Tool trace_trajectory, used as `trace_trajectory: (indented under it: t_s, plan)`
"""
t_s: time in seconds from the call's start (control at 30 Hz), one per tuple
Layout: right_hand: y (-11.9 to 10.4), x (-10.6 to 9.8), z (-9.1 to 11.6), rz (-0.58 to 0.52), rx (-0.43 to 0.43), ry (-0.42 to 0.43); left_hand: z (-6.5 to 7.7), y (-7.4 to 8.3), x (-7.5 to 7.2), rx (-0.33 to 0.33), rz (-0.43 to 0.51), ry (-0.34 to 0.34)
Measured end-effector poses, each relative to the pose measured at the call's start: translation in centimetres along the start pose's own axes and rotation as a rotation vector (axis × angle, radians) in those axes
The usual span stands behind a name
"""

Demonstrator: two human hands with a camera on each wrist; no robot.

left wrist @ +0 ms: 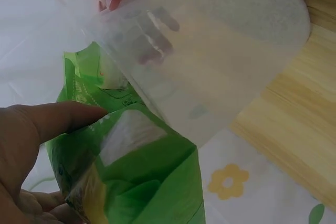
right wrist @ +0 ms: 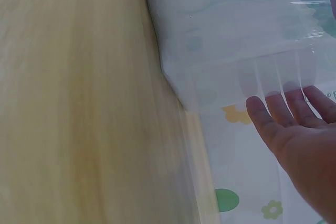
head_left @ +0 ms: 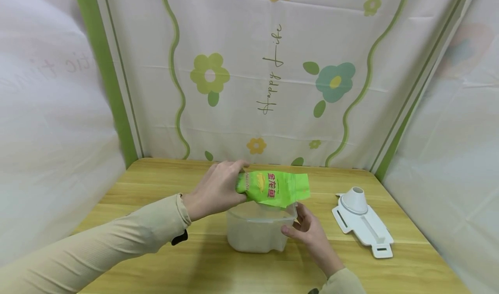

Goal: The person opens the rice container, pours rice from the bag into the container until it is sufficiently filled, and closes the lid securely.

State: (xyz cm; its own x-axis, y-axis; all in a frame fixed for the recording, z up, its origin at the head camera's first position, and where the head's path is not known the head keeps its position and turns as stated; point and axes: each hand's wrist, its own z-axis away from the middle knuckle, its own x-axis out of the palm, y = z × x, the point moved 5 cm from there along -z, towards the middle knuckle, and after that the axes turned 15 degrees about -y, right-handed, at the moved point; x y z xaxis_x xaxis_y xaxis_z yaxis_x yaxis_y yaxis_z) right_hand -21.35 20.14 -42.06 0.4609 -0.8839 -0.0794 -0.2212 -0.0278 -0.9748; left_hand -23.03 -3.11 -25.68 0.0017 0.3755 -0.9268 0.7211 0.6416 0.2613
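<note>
My left hand (head_left: 218, 189) grips one end of a green printed packet (head_left: 269, 188) with red characters. The packet lies sideways over the open top of a translucent plastic container (head_left: 257, 231), its flat end pointing right. In the left wrist view, the packet (left wrist: 142, 156) has clear patches with something pale behind them; its kind cannot be made out. My right hand (head_left: 309, 229) holds the container by its right side, with the thumb near the rim. The right wrist view shows several fingers (right wrist: 283, 111) against the wall. The container stands upright on the table.
A white plastic plate with a cone-shaped spout (head_left: 368, 224) and slotted tabs lies on the wooden table (head_left: 156, 250) to the right. Flower-printed curtain (head_left: 234, 125) hangs behind the table's back edge, with pale fabric at both sides.
</note>
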Motion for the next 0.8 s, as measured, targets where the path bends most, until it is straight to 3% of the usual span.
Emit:
trace_trajectory:
  t_s: [0.47, 0.8]
  plan:
    - [-0.03, 0.13, -0.1, -0.006, -0.035, -0.008, 0.33, -0.24, 0.34, 0.018, -0.023, -0.009]
    - [0.09, 0.18, 0.08, -0.022, 0.025, 0.012, 0.72, -0.28, 0.45, 0.034, -0.06, -0.004]
